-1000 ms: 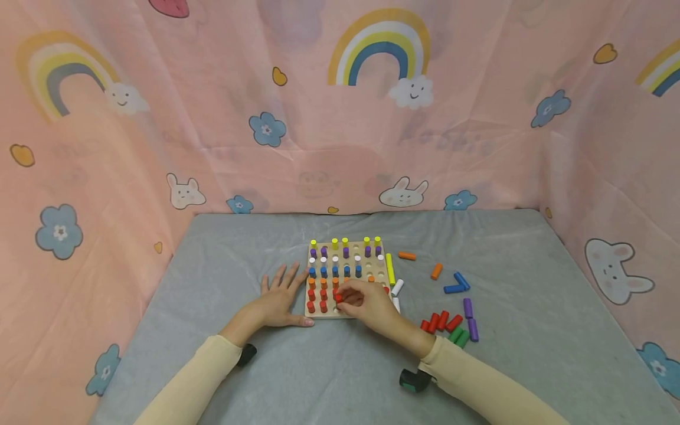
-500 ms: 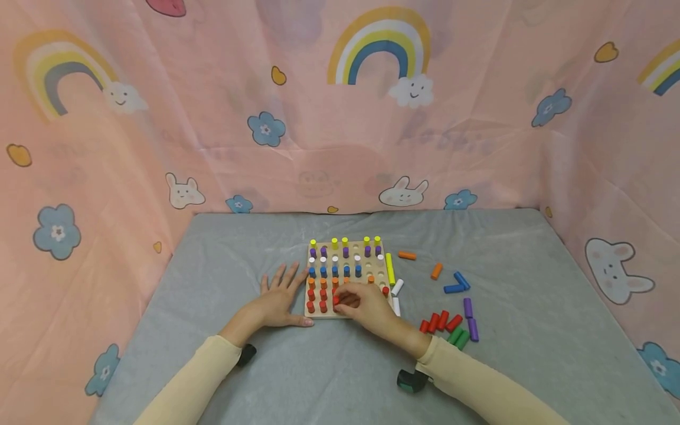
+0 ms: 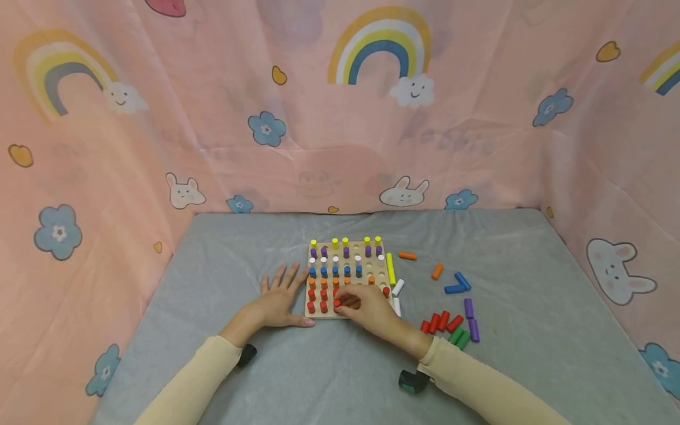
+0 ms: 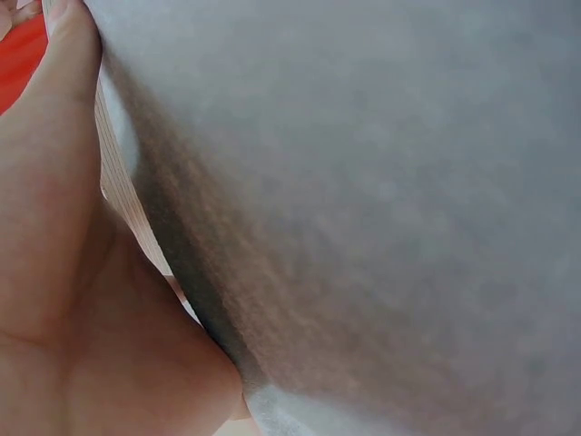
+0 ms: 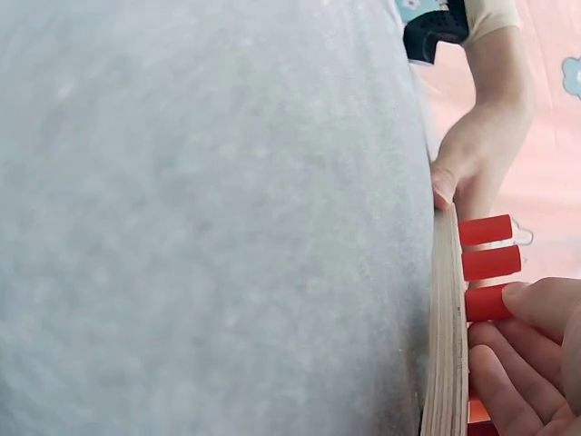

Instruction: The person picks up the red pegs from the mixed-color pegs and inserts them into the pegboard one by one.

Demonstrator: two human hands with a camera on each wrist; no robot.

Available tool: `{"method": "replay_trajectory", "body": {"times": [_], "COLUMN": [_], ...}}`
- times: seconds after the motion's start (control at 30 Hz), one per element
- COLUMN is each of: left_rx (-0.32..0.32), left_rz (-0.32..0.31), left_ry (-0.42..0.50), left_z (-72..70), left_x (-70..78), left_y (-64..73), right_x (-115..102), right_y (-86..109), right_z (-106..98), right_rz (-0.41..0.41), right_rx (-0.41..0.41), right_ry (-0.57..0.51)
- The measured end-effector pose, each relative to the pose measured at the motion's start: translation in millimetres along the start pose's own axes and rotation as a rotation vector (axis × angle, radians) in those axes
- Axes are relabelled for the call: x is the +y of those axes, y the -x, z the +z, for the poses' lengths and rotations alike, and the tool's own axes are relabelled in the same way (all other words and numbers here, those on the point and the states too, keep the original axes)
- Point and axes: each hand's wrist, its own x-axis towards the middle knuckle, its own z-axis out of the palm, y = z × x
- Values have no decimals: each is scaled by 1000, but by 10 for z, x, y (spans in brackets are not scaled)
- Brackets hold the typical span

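A wooden pegboard (image 3: 325,317) lies on the grey cloth with rows of coloured pegs standing in its holes. My right hand (image 3: 369,308) pinches a red peg (image 5: 484,303) between thumb and fingers at the front row. In the right wrist view that peg is upright in the board, beside two other red pegs (image 5: 490,263) of about equal height. Spread flat at the board's left edge, my left hand (image 3: 277,301) has its thumb by the near left corner and a fingertip at the side. My right hand hides part of the front rows.
Loose pegs lie right of the board: a yellow peg (image 3: 391,270), white pegs (image 3: 398,287), orange pegs (image 3: 437,271), blue pegs (image 3: 454,289), purple pegs (image 3: 474,330), red pegs (image 3: 443,320) and green pegs (image 3: 463,339). A patterned pink curtain (image 3: 340,130) surrounds the table.
The red peg in my right hand was held tilted over the front row; it now stands upright and lower in the third hole. My left hand has not moved.
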Motion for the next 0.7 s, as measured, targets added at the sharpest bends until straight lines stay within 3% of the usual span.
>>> {"method": "replay_trajectory", "body": {"times": [0.33, 0.7], "left_rx": [20, 11], "left_rz": [26, 2], "left_ry": [37, -1], "left_z": [17, -19], "left_x": [-17, 28], "left_y": [9, -1], "right_x": [-3, -16], "right_y": [13, 35], "right_z": [4, -14], "right_rz": [-125, -78], "right_rx": [12, -7], "right_ry": [199, 181]}}
